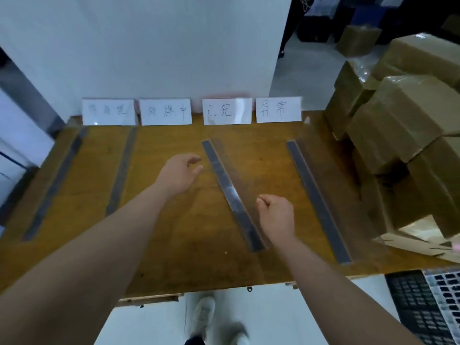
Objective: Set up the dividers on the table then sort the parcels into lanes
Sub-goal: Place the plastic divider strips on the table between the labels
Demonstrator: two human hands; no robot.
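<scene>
Several grey divider strips lie lengthwise on the wooden table: one at the far left, a second, a slanted third in the middle and a fourth on the right. My left hand hovers just left of the third strip's far end, fingers apart and empty. My right hand sits just right of that strip's near half, fingers curled and holding nothing. Brown taped parcels are piled at the table's right side.
Several white label cards with handwriting stand along the table's far edge against a white wall. A black crate sits at the lower right on the floor. Flat cardboard pieces lie under the parcel pile. My shoes show below the table's front edge.
</scene>
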